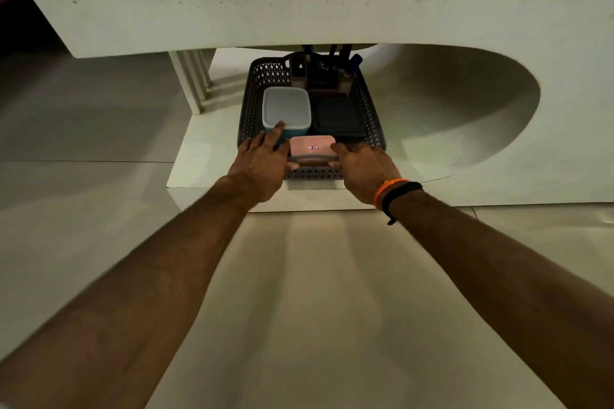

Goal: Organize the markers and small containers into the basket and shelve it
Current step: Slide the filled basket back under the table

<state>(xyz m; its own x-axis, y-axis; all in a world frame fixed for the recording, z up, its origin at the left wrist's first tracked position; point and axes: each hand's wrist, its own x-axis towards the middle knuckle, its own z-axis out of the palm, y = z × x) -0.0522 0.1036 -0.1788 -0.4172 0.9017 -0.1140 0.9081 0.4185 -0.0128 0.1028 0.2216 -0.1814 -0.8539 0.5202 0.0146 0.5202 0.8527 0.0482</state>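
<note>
Two hands are resting on the near rim of a dark basket (367, 103) sitting on a low white shelf (199, 156) under a tabletop. The left hand (262, 163) and right hand (363, 169) are lying with fingers loosely extended, apparently pushing it inward. Inside are lying a blue container (287, 108), a pink box (311, 146) and upright markers (345, 58).

marker (333, 53) tops hidden behind tabletop (299, 3), basket (252, 90) near corners under hands

Basket (367, 100): dark perforated plastic, matt. Blue container (286, 108) and pink container (310, 146): smooth plastic with a slight sheen. Lower shelf (206, 156): smooth, pale, matt board.
</note>
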